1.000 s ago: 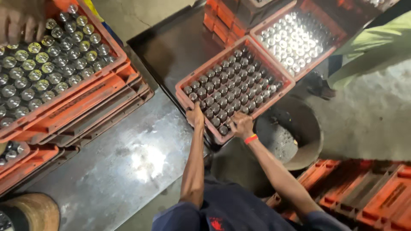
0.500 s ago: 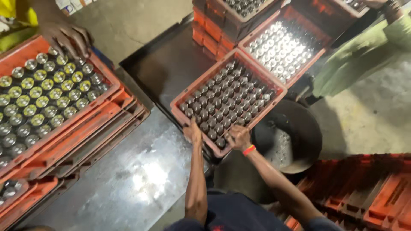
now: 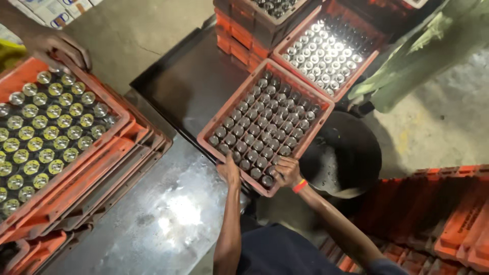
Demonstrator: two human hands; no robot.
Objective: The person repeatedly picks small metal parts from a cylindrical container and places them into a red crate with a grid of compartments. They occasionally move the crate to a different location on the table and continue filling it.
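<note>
A red plastic crate (image 3: 214, 128) packed with several dark capped bottles sits in front of me on a dark metal surface. My left hand (image 3: 228, 170) grips its near rim at the left. My right hand (image 3: 286, 171), with a red and yellow band on the wrist, grips the same rim at the near corner. Both arms stretch forward from my dark shirt.
Another crate of shiny-capped bottles (image 3: 326, 48) lies just beyond. At left a stacked crate of gold-capped bottles (image 3: 46, 132) is held by another person's hand (image 3: 56, 48). A black round tub (image 3: 346, 153) sits right; orange crates (image 3: 448, 219) are stacked at lower right. A person in green (image 3: 423, 56) stands at upper right.
The crate in my hands has slid a little farther from me toward the crate behind it. The other person's hand moved along the left crate's far edge.
</note>
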